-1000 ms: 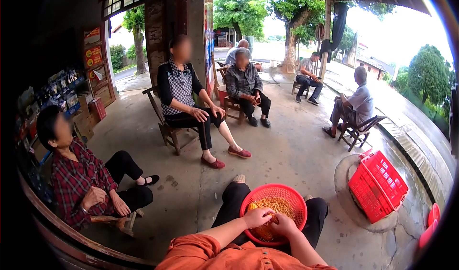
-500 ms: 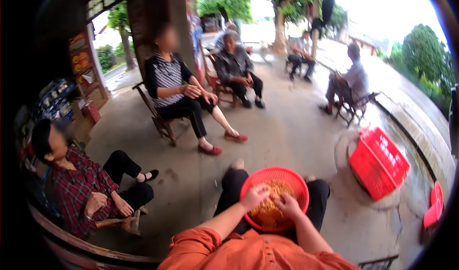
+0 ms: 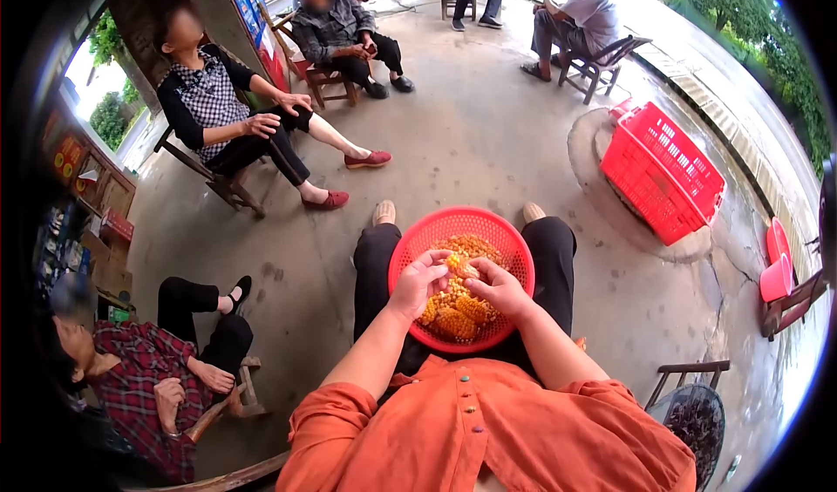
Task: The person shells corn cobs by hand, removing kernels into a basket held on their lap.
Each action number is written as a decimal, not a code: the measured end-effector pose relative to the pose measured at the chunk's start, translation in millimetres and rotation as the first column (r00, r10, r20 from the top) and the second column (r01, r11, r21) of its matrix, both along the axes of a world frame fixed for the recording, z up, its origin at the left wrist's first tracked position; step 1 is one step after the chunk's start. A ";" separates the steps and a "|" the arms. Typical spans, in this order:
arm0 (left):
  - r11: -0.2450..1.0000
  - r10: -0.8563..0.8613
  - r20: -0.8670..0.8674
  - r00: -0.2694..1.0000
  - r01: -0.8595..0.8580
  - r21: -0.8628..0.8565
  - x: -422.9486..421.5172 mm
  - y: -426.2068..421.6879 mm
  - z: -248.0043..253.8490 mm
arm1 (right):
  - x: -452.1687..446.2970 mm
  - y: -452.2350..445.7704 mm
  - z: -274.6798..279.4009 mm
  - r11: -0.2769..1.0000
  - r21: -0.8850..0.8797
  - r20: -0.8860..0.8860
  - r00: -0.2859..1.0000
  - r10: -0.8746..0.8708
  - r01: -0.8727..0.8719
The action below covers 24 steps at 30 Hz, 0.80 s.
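Note:
A round red plastic basket (image 3: 404, 246) rests on my lap between my knees. Loose corn kernels (image 3: 475, 246) and several corn cobs (image 3: 455, 323) lie inside it. Above the basket, my left hand (image 3: 420, 283) and my right hand (image 3: 500, 287) meet around one piece of corn cob (image 3: 459, 264). Fingers of both hands are closed on it, the left on its left side and the right on its right. Part of the cob is hidden behind the fingers.
A red plastic crate (image 3: 667, 174) stands on the floor ahead to the right, with a pink bucket (image 3: 776, 278) beyond it. A dark-filled basket (image 3: 695, 418) is at my right. Several people sit on chairs ahead and to the left.
My view has tilted down, so the basket appears higher and larger. My hands have come together at the cob; before, they were slightly apart over the kernels.

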<state>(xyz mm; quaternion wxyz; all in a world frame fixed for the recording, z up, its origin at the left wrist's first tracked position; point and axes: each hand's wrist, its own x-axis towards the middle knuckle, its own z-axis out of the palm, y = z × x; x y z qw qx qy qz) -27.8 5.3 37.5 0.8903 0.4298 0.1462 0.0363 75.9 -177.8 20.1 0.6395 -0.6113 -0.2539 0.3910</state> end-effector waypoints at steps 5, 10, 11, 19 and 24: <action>1.000 -0.018 -0.024 1.000 0.018 -0.004 -1.3 -2.4 4.2 | 0.4 2.9 -7.7 1.000 -0.026 0.065 0.998 0.014 -0.013; 0.998 -0.002 -0.048 0.999 0.005 0.057 0.4 -5.8 -3.8 | -2.8 6.5 -16.1 0.994 -0.105 0.275 0.961 0.029 0.001; 0.996 0.005 -0.059 0.998 0.000 0.084 0.5 -5.8 -6.4 | -3.8 7.0 -16.6 0.995 -0.102 0.354 0.934 0.040 -0.004; 0.989 0.030 -0.057 0.998 -0.022 0.143 -1.0 -5.6 -17.1 | -9.3 7.8 -3.7 0.961 -0.276 0.498 0.851 0.163 -0.023; 0.988 0.026 -0.063 0.998 -0.016 0.151 0.0 -5.5 -16.7 | -9.3 7.5 0.8 0.961 -0.274 0.501 0.849 0.167 -0.027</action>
